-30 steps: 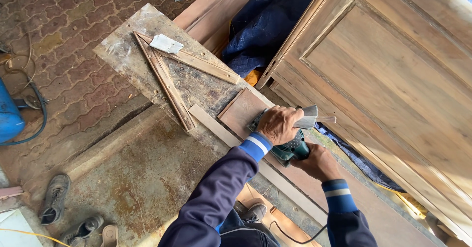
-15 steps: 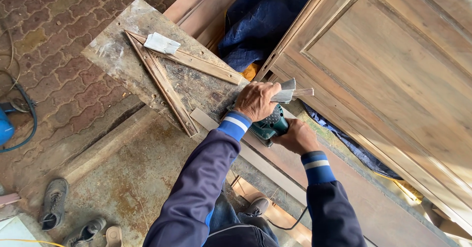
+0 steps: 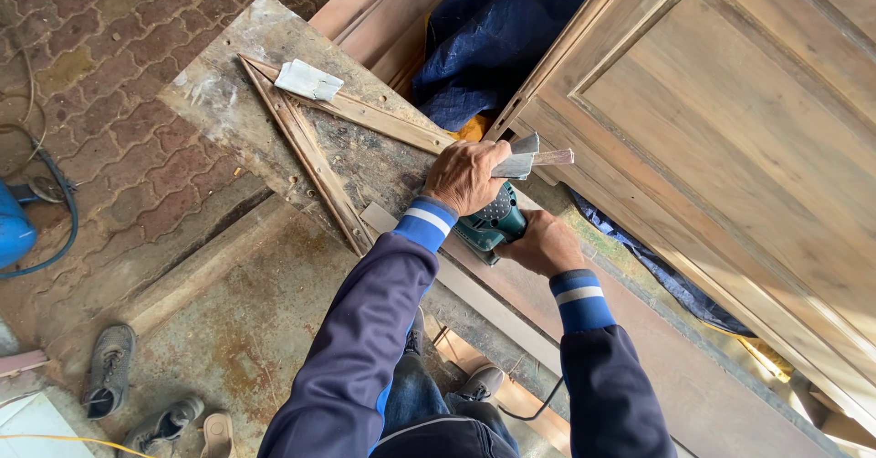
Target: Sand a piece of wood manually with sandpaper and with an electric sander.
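At the far left edge, a blue tank (image 3: pixel 16 223) is sitting on the brick paving with a dark hose (image 3: pixel 62 204) curling beside it. Lower left, 2 worn grey shoes (image 3: pixel 108 371) and a pale sandal (image 3: pixel 214 432) are lying on the stained concrete floor (image 3: pixel 246 330). Moving right, a scuffed workbench board (image 3: pixel 233 111) is carrying a wooden triangle frame (image 3: pixel 315 161), and a folded scrap of white paper (image 3: pixel 308 79) is resting on the frame's upper strip near the board's far corner.

My left hand (image 3: pixel 464 177) is clenching around the front of the green electric sander (image 3: pixel 493 225), and its fingers are also pinching a folded sheet of grey sandpaper (image 3: pixel 534 159) that is sticking out to the right. My right hand (image 3: pixel 545 244) is gripping the sander's rear handle, fingers wrapped tight. The sander is pressing down on a reddish wooden panel (image 3: pixel 657 367) lying along the bench's near edge, just beside the triangle frame's lower corner. A black power cord (image 3: pixel 534 408) is hanging below the bench.

Further right, a blue tarp (image 3: pixel 497 38) is bunching behind the bench, and a large panelled wooden door (image 3: pixel 730 130) is leaning across the right side.
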